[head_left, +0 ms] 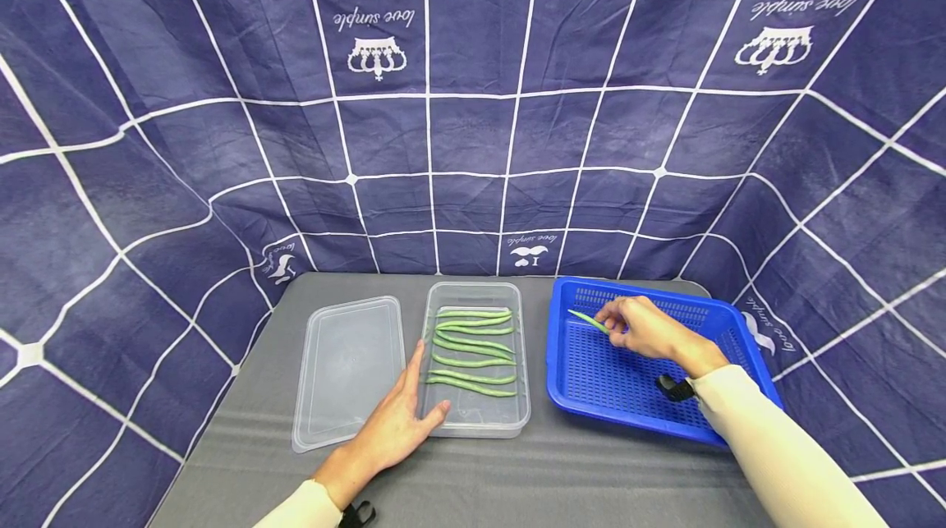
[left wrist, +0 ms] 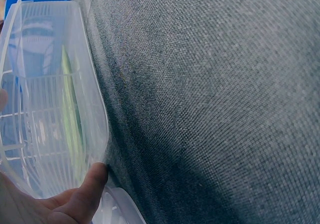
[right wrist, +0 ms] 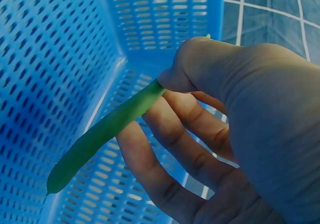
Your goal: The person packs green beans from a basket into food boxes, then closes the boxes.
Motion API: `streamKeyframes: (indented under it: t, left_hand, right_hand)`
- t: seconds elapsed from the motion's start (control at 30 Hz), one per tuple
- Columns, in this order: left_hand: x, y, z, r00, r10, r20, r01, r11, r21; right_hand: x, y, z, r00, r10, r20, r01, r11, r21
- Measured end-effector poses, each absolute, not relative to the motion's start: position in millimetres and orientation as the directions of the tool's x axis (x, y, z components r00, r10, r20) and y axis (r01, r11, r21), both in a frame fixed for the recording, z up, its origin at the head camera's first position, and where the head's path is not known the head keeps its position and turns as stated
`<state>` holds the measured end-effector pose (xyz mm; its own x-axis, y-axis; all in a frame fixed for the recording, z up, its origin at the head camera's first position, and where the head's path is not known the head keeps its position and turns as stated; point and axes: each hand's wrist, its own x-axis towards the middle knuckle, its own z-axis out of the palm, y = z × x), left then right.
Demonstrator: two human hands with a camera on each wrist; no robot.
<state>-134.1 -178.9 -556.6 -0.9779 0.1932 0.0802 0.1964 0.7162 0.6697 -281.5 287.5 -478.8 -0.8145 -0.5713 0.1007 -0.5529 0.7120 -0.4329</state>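
A green bean [right wrist: 107,126] is pinched between the thumb and fingers of my right hand [head_left: 637,326], held over the blue basket [head_left: 591,406]. In the right wrist view one end of the bean points down to the lower left. My left hand [head_left: 395,421] rests against the near left corner of a clear plastic container [head_left: 473,423], fingers straight along its side wall and thumb at the near rim. Inside that container several green beans [head_left: 473,362] lie side by side, roughly crosswise. The left wrist view shows a fingertip [left wrist: 97,176] at the container's outer wall.
A clear plastic lid [head_left: 347,372] lies flat on the grey tabletop [head_left: 562,479], left of the container. The basket stands to the right, its perforated walls raised around it. A blue curtain [head_left: 473,134] with white lines hangs behind and along both sides.
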Motion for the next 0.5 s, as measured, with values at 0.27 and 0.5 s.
streamKeyframes:
  t: [0.27, 0.5]
  left_hand:
    - [-134.0, -178.9, -557.8, -0.980, 0.188, 0.071, 0.186, 0.716, 0.673]
    - [-134.4, -179.0, -558.5, -0.979, 0.191, 0.069, 0.187, 0.714, 0.675]
  right_hand:
    - [-277.1, 277.5, -467.2, -0.801, -0.585, 0.128, -0.580, 0.704, -0.410]
    - [-272.8, 266.1, -460.1, -0.788, -0.598, 0.145, -0.597, 0.686, -0.415]
